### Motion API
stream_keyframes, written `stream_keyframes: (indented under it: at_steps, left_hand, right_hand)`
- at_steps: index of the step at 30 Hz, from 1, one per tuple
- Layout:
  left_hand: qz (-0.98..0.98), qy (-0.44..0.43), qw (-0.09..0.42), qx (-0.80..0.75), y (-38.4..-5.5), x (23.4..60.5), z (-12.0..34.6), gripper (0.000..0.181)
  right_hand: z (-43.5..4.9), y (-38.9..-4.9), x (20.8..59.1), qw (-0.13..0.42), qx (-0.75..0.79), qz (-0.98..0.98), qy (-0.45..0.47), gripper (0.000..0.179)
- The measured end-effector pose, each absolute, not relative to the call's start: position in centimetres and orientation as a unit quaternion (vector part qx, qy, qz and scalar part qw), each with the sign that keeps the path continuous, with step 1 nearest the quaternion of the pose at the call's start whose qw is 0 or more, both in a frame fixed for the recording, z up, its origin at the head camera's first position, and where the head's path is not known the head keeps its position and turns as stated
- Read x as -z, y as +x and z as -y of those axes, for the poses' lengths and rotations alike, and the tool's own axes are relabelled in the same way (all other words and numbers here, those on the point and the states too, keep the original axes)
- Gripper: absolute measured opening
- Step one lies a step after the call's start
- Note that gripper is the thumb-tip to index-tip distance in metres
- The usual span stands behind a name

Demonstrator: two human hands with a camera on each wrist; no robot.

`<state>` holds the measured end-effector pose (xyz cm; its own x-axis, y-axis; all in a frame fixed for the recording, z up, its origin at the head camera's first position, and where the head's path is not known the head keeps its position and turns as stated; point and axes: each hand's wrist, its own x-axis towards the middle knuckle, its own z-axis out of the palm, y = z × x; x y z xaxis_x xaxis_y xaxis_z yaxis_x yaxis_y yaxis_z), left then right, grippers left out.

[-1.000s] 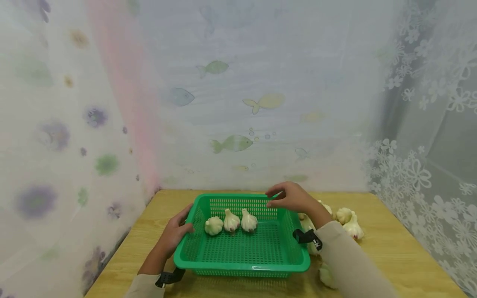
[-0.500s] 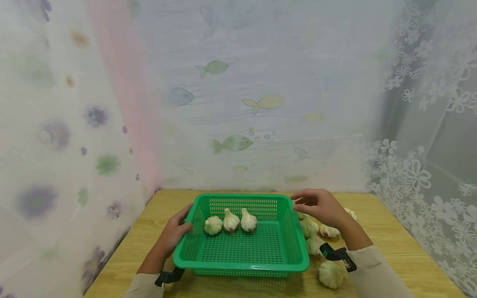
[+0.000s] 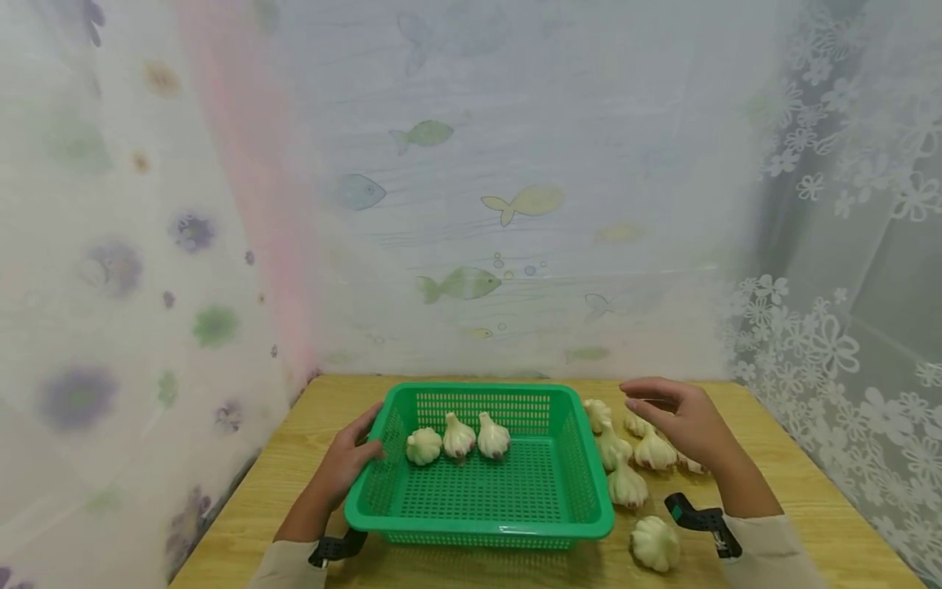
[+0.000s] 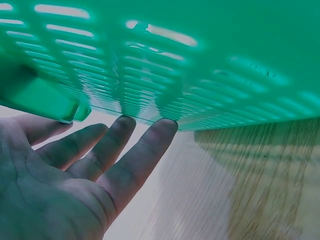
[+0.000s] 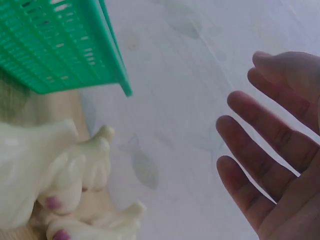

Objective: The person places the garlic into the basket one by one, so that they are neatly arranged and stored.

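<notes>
A green plastic basket (image 3: 478,528) stands on the table with three garlic bulbs inside, one of them a garlic bulb (image 3: 494,436) nearest its middle. My left hand (image 3: 344,464) holds the basket's left side, thumb over the rim. In the left wrist view, that hand's fingers (image 4: 145,157) reach along the slotted outer wall. To the right of the basket, my right hand (image 3: 684,417) hovers above a loose group of garlic bulbs (image 3: 653,450), fingers apart and nothing in them. The right wrist view shows that hand's bare palm and loosely bent fingers (image 5: 260,150) beside the garlic.
A single garlic bulb (image 3: 655,544) lies nearer the front, off the basket's right corner. Several more are grouped along the basket's right side. The wooden table (image 3: 795,507) backs onto a fish-print curtain (image 3: 456,204), with flowered sheets at both sides.
My right hand has moved from above the basket's back right part outward to the right, over the loose garlic. My left hand, the basket and the three bulbs in it have stayed put.
</notes>
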<state>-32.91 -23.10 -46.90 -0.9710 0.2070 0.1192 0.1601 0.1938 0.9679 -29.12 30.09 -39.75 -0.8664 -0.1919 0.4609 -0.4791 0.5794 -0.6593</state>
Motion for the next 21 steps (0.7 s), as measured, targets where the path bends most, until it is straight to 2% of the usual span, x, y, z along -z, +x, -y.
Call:
stream_keyframes:
  at_steps: [6,16,21]
  left_hand:
    - [-0.771,0.118,0.016,-0.626,-32.8,47.0,23.0,0.086]
    - [-0.768,0.13,0.017,-0.626,-32.8,47.0,23.0,0.086]
    - [-0.764,0.134,0.019,-0.63,-32.8,47.0,23.0,0.086]
  right_hand:
    - [-32.8,-28.1,40.6,0.201,-0.433,0.867,0.146,0.033]
    - [-38.0,-27.1,42.6,0.186,-0.48,0.856,0.042,0.046]
    - [-40.0,-27.4,45.1,0.197,-0.561,0.804,0.033,0.046]
